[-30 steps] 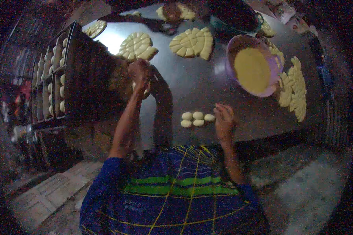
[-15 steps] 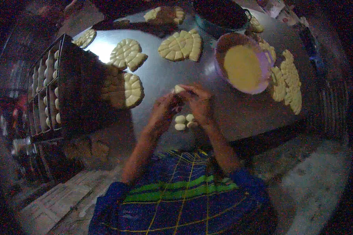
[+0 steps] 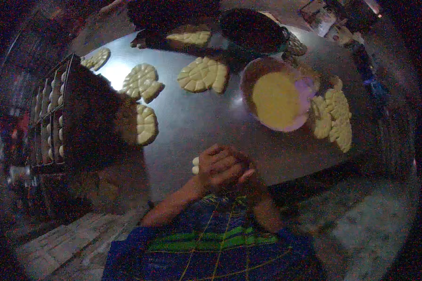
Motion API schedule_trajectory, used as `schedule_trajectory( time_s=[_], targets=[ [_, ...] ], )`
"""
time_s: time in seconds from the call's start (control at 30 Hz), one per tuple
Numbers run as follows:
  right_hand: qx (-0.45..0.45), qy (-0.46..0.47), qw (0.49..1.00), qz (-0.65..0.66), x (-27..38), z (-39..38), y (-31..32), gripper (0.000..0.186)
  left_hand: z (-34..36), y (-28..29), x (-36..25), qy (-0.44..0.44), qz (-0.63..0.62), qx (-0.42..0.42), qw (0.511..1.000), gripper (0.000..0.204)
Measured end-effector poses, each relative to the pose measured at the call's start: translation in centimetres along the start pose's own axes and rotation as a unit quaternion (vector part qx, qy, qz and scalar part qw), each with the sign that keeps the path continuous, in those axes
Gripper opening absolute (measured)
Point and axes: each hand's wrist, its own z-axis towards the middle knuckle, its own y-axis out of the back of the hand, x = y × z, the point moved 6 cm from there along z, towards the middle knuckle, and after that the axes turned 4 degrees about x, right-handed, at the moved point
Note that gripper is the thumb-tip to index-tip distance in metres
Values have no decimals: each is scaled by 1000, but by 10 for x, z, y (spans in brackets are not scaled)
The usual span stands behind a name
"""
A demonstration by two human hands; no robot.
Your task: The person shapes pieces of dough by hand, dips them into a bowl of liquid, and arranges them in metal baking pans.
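Observation:
My left hand (image 3: 216,164) and my right hand (image 3: 247,176) are closed together, palm against palm, low over the metal table in front of my body. The left one covers most of the right, and its fingers are curled. A piece of dough, seen in them a moment earlier, is now hidden between the palms. Beside my left wrist lie small pale dough balls (image 3: 195,165), two showing and the others behind the hand.
Flat segmented dough slabs (image 3: 203,76) lie across the metal table (image 3: 187,122). A purple basin (image 3: 290,126) of yellow mixture stands at right, with more dough (image 3: 337,112) beyond it. A dark pan (image 3: 253,30) stands behind. A dark rack (image 3: 56,112) holding dough balls is at left.
Both hands have come down toward my body and closed around the piece of dough, which was pinched in view before. The view has shifted, so the table's things appear lower and further left.

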Motion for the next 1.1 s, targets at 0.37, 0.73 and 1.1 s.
schedule_trajectory(
  time_s=[0.37, 0.73, 1.1],
  targets=[
    [-69, 122, 965, -220, 135, 88, 150, 16, -17, -61, 55, 435, -404, 59, 803, 25],
    [205, -18, 743, -636, 140, 457, 320, 28, -166, 50, 73, 650, -163, -209, 712, 17],
    [281, -194, 804, -487, 120, 478, 310, 39, -149, 36, 67, 683, -174, -215, 676, 19]
  ],
)
